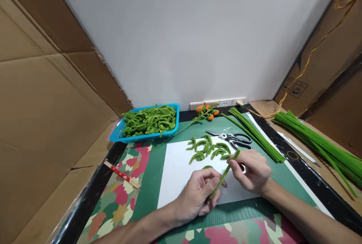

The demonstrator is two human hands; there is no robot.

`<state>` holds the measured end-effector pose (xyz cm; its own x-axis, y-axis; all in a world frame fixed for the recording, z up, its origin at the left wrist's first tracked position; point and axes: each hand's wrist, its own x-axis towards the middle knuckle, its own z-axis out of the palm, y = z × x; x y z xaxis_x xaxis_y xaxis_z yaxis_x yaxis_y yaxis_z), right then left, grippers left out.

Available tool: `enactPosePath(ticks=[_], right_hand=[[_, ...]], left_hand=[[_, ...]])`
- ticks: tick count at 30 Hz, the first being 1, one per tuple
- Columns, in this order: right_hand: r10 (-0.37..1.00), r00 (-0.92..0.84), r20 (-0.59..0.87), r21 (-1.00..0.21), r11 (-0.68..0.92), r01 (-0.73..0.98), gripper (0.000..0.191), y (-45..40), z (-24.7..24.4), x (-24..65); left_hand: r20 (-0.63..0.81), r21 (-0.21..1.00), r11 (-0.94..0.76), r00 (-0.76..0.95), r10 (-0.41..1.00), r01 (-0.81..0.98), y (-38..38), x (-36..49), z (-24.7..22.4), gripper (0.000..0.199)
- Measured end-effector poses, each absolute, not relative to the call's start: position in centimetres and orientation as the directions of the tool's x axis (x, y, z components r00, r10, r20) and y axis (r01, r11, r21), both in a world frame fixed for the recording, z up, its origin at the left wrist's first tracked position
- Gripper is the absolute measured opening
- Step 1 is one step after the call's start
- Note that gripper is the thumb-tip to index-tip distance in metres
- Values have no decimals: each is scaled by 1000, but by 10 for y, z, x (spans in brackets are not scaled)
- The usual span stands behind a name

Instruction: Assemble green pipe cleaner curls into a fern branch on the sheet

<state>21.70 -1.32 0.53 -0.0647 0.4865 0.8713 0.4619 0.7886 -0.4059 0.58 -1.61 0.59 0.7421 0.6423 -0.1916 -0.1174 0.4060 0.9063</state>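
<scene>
A short green fuzzy stem (225, 173) slants between my two hands above a white sheet (175, 172). Its lower end is pinched by my left hand (201, 191), and its upper part is held between the thumb and fingers of my right hand (251, 169). Several curled green pieces (201, 146) lie on the sheet just beyond my hands. Black-handled scissors (230, 137) rest behind my right hand, their blades pointing left.
A blue basket (114, 135) heaped with green pieces stands at the back left. An orange flower stem (210, 112) lies at the back. Long green stems lie in bundles (256, 134) on the right. Red-wrapped chopsticks (121, 174) are at the left.
</scene>
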Motion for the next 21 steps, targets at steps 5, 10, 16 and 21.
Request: enactPosePath(ticks=[5, 10, 16, 21], right_hand=[[515, 1, 857, -456, 759, 465, 24, -6, 2, 228], [726, 178, 665, -745, 623, 239, 14, -2, 4, 226], [977, -41, 210, -891, 174, -420, 22, 10, 12, 226], [994, -84, 72, -842, 15, -540, 23, 17, 14, 231]], left_hand=[[-231, 908, 415, 768, 597, -50, -20, 9, 9, 42], [-254, 936, 350, 754, 606, 35, -24, 8, 9, 44], [-303, 884, 467, 760, 575, -1, -21, 4, 4, 48], [-294, 918, 394, 758, 583, 53, -21, 3, 2, 48]])
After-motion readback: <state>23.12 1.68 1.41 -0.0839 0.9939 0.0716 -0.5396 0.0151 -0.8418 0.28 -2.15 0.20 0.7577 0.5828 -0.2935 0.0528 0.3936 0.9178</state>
